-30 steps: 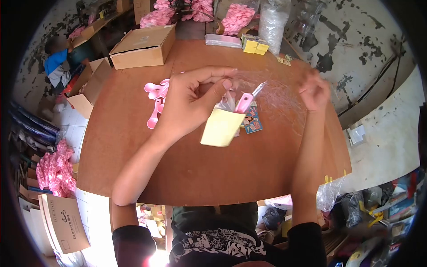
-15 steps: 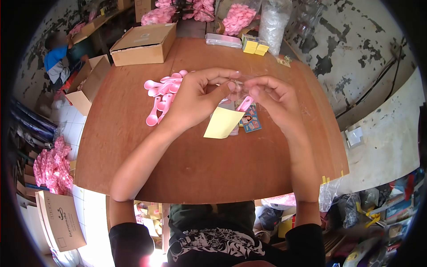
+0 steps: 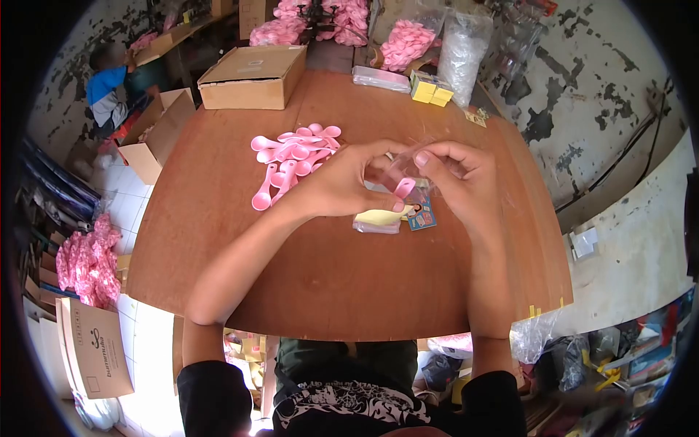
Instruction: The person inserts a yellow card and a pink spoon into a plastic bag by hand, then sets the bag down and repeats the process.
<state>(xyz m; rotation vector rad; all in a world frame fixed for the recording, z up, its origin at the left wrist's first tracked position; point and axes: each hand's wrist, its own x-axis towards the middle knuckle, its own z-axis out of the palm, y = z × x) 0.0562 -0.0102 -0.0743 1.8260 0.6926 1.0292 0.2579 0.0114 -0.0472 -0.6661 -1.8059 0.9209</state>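
My left hand (image 3: 342, 182) is closed on a clear plastic bag (image 3: 399, 172), its thumb pressing a yellow card (image 3: 380, 216) at the lower part. Inside the bag a pink measuring spoon (image 3: 405, 187) shows its handle end; its bowl is hidden. The thumb and fingers of my right hand (image 3: 462, 171) pinch the upper edge of the same bag. Beneath the hands lie a blue printed card (image 3: 423, 219) and some clear plastic sleeves (image 3: 377, 228). A heap of pink spoons (image 3: 298, 151) rests on the table, left of my left hand.
On the brown table (image 3: 342, 284) a closed cardboard box (image 3: 251, 80) stands at the back left. Farther right are a clear plastic pack (image 3: 381, 79) and yellow card stacks (image 3: 431, 89). Another person (image 3: 109, 91) sits at far left, near an open carton (image 3: 156, 135).
My left hand has shifted down the bag, its thumb now over the yellow card, which has tipped flatter. My right hand still pinches the bag's top. The camera view has shifted slightly.
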